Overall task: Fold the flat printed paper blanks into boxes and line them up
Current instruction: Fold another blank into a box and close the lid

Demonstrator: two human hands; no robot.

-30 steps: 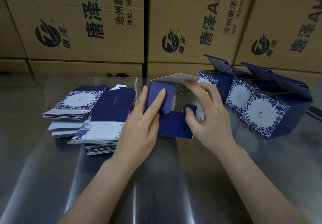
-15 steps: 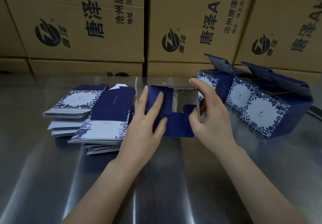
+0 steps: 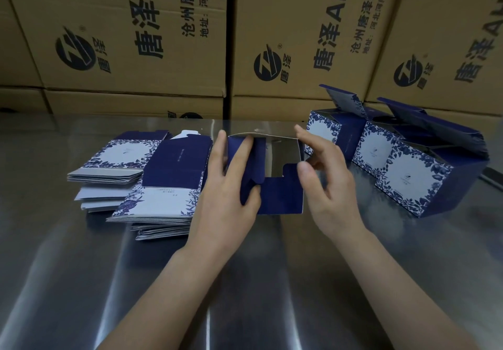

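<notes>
A half-folded box [image 3: 280,194], dark blue outside and white inside, stands on the steel table [image 3: 245,281] at the centre with its open end toward me. My left hand [image 3: 226,194] pinches the box's left blue flap between fingers and thumb, folding it inward. My right hand [image 3: 326,175] curls round the right wall, thumb on the notched lower flap. Two stacks of flat blanks [image 3: 117,159] [image 3: 168,186] lie to the left. Three folded boxes [image 3: 413,178] with lids open stand in a row at the right.
Large brown cardboard cartons [image 3: 136,36] with printed logos form a wall along the table's far edge. The row of folded boxes runs diagonally from the back centre toward the right edge.
The raised white top flap has come down level with the box. My left fingers have slid up the left flap and pushed it further in. My right hand has shifted to the right wall.
</notes>
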